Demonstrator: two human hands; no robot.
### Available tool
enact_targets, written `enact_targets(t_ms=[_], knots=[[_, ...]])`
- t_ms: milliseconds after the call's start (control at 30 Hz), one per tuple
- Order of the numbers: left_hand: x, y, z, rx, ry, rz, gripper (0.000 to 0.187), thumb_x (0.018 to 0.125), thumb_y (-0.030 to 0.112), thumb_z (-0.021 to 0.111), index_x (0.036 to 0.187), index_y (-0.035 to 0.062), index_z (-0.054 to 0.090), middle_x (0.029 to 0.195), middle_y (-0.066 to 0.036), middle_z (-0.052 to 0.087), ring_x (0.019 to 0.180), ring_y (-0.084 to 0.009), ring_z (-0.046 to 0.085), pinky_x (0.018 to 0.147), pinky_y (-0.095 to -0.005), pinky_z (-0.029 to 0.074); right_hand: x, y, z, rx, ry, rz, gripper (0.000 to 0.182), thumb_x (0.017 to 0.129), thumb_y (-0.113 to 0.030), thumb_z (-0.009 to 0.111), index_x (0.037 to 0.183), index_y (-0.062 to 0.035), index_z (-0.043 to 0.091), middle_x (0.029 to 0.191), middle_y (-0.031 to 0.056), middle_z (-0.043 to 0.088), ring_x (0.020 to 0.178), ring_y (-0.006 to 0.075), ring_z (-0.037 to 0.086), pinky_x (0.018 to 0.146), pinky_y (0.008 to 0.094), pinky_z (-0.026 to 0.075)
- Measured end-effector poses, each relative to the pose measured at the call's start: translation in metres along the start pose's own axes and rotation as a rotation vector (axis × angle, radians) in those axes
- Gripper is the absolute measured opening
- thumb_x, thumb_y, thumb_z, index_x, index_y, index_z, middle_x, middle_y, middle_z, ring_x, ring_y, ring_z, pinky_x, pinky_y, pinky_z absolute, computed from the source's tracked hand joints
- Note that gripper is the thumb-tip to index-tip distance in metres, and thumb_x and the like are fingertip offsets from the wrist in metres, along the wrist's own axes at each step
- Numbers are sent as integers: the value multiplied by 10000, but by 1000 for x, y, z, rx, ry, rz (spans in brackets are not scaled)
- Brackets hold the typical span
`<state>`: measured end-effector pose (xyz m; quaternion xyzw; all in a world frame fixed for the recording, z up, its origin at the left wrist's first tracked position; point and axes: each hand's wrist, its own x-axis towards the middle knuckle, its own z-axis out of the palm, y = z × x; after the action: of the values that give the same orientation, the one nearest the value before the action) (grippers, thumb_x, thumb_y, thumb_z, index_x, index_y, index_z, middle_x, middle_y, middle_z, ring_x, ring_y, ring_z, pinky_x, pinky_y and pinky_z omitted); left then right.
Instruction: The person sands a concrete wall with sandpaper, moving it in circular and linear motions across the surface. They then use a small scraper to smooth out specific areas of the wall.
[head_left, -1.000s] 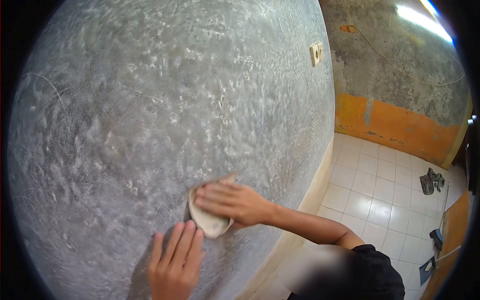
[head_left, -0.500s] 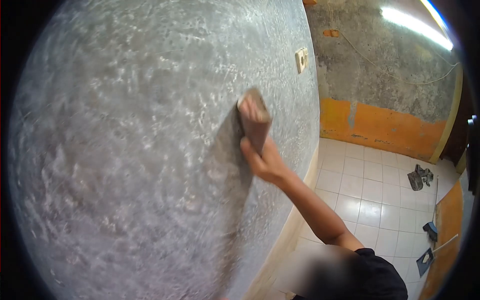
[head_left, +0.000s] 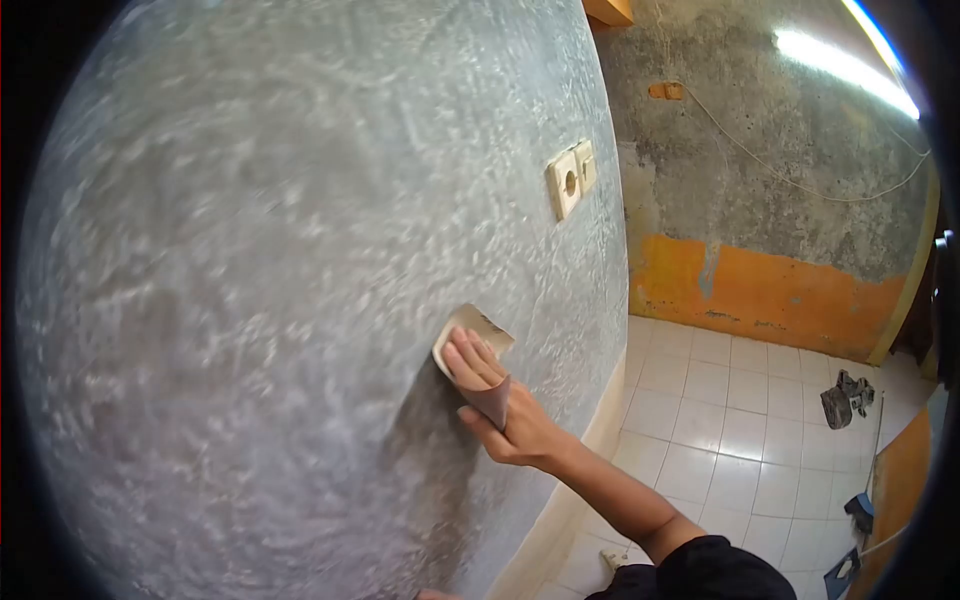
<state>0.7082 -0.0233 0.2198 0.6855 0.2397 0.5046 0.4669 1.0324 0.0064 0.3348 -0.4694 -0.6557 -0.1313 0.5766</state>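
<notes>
Grey, mottled plaster wall (head_left: 260, 300) fills the left and middle of the view, curving away toward a corner where a second wall, bare cement above an orange band (head_left: 770, 290), meets it. Near the lower right part of the grey wall, one folded sheet of sandpaper (head_left: 478, 345) lies flat against the plaster, its long axis tilted, running from the upper left down to the lower right, with its pale upper corner pointing up and left. One right hand (head_left: 505, 415) presses it there, fingers (head_left: 468, 362) close together and laid flat over the sheet, thumb underneath. At the very bottom edge a sliver of the left hand (head_left: 435, 595) shows; whether its fingers are spread or closed cannot be told. Above and right of the sandpaper, one cream double socket plate (head_left: 570, 180) sits on the wall. Further right, white floor tiles (head_left: 740, 430) carry one dark crumpled rag (head_left: 845, 398).
</notes>
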Motion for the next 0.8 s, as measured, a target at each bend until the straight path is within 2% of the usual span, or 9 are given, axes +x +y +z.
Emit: enact_targets(t_ms=[67, 167, 267, 400, 467, 567, 667, 800], knots=[[25, 0, 41, 70, -109, 66, 571, 986, 463, 492, 864, -55, 699, 711, -135, 670, 566, -200, 592, 552, -333, 483, -3, 27, -18, 38, 36, 64, 652, 918, -117, 495, 1519, -70, 245, 1577, 203, 186, 1469, 376, 131, 1189, 470, 131], [39, -7, 65, 134, -46, -34, 602, 1010, 460, 435, 851, -60, 693, 697, -150, 660, 536, -216, 590, 511, -343, 488, 42, 48, -57, 46, 51, 75, 640, 930, -143, 481, 1516, -56, 239, 1584, 199, 162, 1473, 368, 120, 1187, 478, 131], [51, -24, 76, 1, 227, 28, 620, 1025, 453, 384, 840, -48, 699, 683, -161, 656, 485, -231, 576, 472, -361, 498, 100, 62, -93, -6, 88, -3, 641, 935, -161, 481, 1518, -56, 235, 1581, 203, 170, 1469, 374, 130, 1186, 479, 137], [60, -25, 77, -27, 483, 115, 666, 1025, 477, 342, 726, -24, 664, 676, -195, 659, 445, -260, 575, 469, -394, 527, 131, 71, -110, -68, 126, -90, 644, 942, -186, 481, 1520, -55, 228, 1577, 208, 181, 1464, 382, 144, 1186, 480, 144], [62, -17, 81, -45, 550, 87, 706, 1013, 518, 332, 647, -8, 627, 688, -218, 664, 442, -274, 583, 464, -414, 535, 118, 74, -104, -91, 121, -117, 645, 946, -198, 481, 1521, -55, 225, 1575, 210, 186, 1462, 386, 150, 1186, 481, 148], [72, -1, 89, -141, 757, -128, 797, 983, 608, 300, 537, 11, 582, 663, -234, 659, 429, -286, 586, 451, -390, 526, 67, 73, -81, -71, 68, -95, 648, 951, -216, 482, 1523, -55, 221, 1572, 214, 194, 1458, 392, 161, 1186, 481, 153], [74, -7, 86, -147, 785, -41, 903, 937, 702, 266, 491, -7, 602, 556, -205, 628, 368, -284, 547, 414, -342, 493, 7, 66, -54, -6, -30, 6, 659, 929, -186, 516, 1517, -58, 249, 1563, 215, 223, 1448, 406, 190, 1173, 497, 182], [81, -17, 86, -161, 937, -99, 985, 902, 762, 224, 487, -37, 623, 444, -160, 572, 312, -286, 501, 379, -300, 461, -41, 61, -27, 43, -92, 114, 667, 912, -194, 539, 1505, -42, 275, 1556, 219, 240, 1444, 413, 199, 1163, 514, 195]])
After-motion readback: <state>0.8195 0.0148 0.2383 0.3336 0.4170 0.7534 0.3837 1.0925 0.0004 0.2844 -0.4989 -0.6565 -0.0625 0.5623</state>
